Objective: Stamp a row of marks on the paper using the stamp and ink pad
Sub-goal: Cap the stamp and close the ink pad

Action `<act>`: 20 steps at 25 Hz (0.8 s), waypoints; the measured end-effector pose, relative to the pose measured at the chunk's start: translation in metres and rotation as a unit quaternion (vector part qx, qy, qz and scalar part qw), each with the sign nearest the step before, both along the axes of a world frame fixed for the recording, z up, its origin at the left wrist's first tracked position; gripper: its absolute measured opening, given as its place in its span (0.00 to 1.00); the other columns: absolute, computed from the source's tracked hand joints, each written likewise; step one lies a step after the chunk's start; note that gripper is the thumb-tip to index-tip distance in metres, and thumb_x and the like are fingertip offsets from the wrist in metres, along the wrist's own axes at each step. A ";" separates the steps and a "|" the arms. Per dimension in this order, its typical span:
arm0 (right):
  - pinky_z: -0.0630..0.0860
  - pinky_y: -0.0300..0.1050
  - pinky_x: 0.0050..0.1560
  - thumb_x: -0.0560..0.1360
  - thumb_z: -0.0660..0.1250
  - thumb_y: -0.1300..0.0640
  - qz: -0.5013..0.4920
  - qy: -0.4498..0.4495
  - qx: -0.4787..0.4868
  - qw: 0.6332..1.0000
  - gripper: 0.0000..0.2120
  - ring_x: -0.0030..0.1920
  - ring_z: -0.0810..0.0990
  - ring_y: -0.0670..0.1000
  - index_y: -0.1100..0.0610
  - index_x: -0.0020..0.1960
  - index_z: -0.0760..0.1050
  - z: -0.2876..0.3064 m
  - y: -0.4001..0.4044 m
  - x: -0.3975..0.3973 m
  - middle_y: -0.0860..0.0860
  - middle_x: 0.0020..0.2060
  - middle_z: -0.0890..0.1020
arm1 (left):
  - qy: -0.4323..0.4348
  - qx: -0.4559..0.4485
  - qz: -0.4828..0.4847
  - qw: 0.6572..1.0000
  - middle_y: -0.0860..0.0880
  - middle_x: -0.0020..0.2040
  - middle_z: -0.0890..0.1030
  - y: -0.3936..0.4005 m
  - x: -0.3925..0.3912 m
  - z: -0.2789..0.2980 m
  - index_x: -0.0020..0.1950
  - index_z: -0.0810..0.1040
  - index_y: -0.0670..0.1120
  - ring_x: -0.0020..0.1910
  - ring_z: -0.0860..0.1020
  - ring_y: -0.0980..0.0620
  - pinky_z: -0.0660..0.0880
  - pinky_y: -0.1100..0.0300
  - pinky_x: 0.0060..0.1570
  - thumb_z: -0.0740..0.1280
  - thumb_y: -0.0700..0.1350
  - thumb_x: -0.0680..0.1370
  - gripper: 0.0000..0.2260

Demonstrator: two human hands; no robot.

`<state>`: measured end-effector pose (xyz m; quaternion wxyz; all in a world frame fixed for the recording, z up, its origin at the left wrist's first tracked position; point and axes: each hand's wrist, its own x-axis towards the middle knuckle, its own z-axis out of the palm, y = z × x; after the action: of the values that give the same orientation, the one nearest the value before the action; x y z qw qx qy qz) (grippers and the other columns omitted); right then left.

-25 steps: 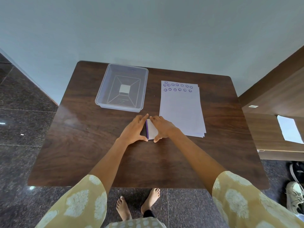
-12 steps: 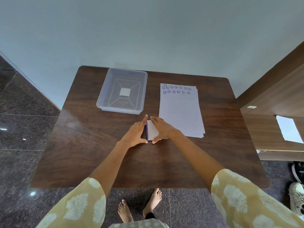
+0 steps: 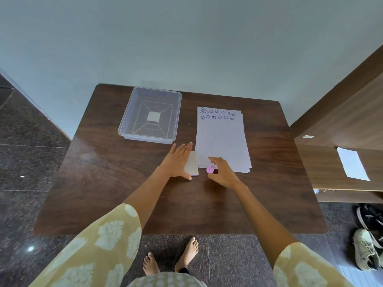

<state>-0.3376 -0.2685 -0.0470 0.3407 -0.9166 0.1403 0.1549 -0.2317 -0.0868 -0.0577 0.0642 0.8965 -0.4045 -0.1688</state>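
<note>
Right hand reaching, fingers apart, pink stamp lying just off its fingertips at paper edge; small, light, rigid, likely rolling, so pinching round sides; left hand spread flat, steadying ink pad beside its thumb

I wore a loose pale-yellow top printed with white, cloud-like flower patches. Its wide sleeves, the left sleeve and the right sleeve, ended near my elbows, leaving my forearms bare. My feet were bare below the hem.
</note>
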 end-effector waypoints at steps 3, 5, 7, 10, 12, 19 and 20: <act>0.69 0.49 0.65 0.70 0.71 0.53 -0.011 -0.005 -0.014 1.000 0.29 0.64 0.70 0.52 0.54 0.68 0.65 -0.009 0.002 -0.005 0.53 0.66 0.70 | 0.014 0.036 -0.009 0.999 0.40 0.77 0.54 -0.007 0.004 0.001 0.74 0.37 0.40 0.76 0.54 0.42 0.43 0.44 0.74 0.72 0.63 0.66 0.56; 0.71 0.48 0.64 0.72 0.70 0.53 -0.039 -0.040 -0.021 0.998 0.23 0.62 0.73 0.52 0.54 0.65 0.68 -0.012 0.003 -0.006 0.53 0.64 0.73 | 0.013 0.037 -0.013 0.999 0.39 0.75 0.59 -0.009 0.003 0.000 0.74 0.38 0.38 0.74 0.59 0.42 0.46 0.46 0.74 0.73 0.62 0.65 0.56; 0.73 0.47 0.61 0.74 0.67 0.52 -0.054 -0.064 -0.026 0.996 0.17 0.59 0.75 0.51 0.54 0.61 0.72 -0.013 0.006 -0.006 0.53 0.61 0.77 | 0.015 0.033 -0.013 0.999 0.39 0.74 0.62 -0.011 0.004 -0.001 0.74 0.40 0.38 0.72 0.62 0.41 0.50 0.48 0.74 0.73 0.60 0.65 0.55; 0.74 0.44 0.56 0.75 0.65 0.50 -0.071 -0.082 -0.036 0.993 0.12 0.55 0.76 0.50 0.55 0.55 0.76 -0.013 0.009 -0.006 0.52 0.56 0.80 | -0.001 0.030 -0.021 0.999 0.38 0.70 0.67 -0.016 0.005 0.001 0.74 0.43 0.39 0.68 0.67 0.41 0.58 0.48 0.72 0.74 0.59 0.64 0.54; 0.74 0.43 0.55 0.75 0.65 0.50 -0.086 -0.090 -0.027 0.992 0.12 0.54 0.77 0.50 0.55 0.54 0.78 -0.013 0.010 -0.005 0.51 0.54 0.81 | -0.017 0.028 -0.035 0.999 0.39 0.67 0.69 -0.016 0.007 0.001 0.74 0.45 0.39 0.65 0.69 0.42 0.61 0.50 0.69 0.74 0.59 0.63 0.53; 0.74 0.44 0.57 0.74 0.66 0.51 -0.118 -0.106 0.022 0.987 0.08 0.54 0.78 0.49 0.53 0.52 0.77 -0.005 0.005 0.002 0.51 0.54 0.81 | -0.047 0.000 -0.072 0.996 0.40 0.69 0.66 -0.011 0.022 0.017 0.74 0.47 0.40 0.66 0.67 0.43 0.59 0.52 0.70 0.71 0.60 0.64 0.51; 0.73 0.43 0.57 0.75 0.66 0.51 -0.118 -0.105 0.021 0.987 0.09 0.54 0.78 0.49 0.53 0.52 0.77 -0.003 0.005 0.006 0.51 0.54 0.81 | -0.057 0.002 -0.075 0.996 0.40 0.69 0.66 -0.011 0.026 0.023 0.74 0.47 0.40 0.66 0.67 0.43 0.59 0.52 0.70 0.71 0.60 0.64 0.50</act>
<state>-0.3314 -0.2637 -0.0499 0.3885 -0.8976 0.2073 0.0192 -0.2061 -0.0981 -0.0348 0.0260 0.8718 -0.4735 -0.1226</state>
